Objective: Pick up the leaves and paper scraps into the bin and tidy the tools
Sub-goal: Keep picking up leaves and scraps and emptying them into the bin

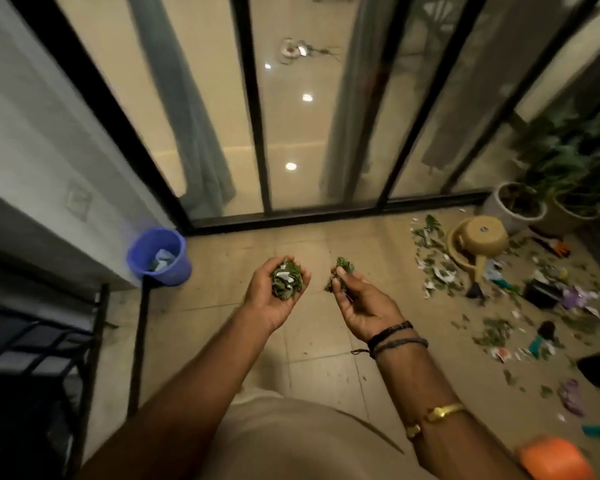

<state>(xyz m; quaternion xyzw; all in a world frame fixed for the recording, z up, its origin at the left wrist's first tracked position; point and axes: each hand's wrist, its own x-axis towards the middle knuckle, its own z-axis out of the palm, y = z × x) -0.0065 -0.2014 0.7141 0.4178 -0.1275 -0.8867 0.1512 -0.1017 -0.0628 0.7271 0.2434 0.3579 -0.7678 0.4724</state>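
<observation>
Arms [201,375] out | clutching leaves [286,289], scraps [284,277] in left hand [274,303], right hand [361,306] | carrying to bin [179,270], far left | next: tipping in

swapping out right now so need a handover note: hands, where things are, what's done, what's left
Hands: left hand cups a clump of leaves and paper; right hand pinches a smaller leaf clump.
The blue bin stands ahead-left by the wall, some paper already in it.
Left to do: drop both handfuls in, clear the floor litter at right, tidy the tools lying among it.
</observation>
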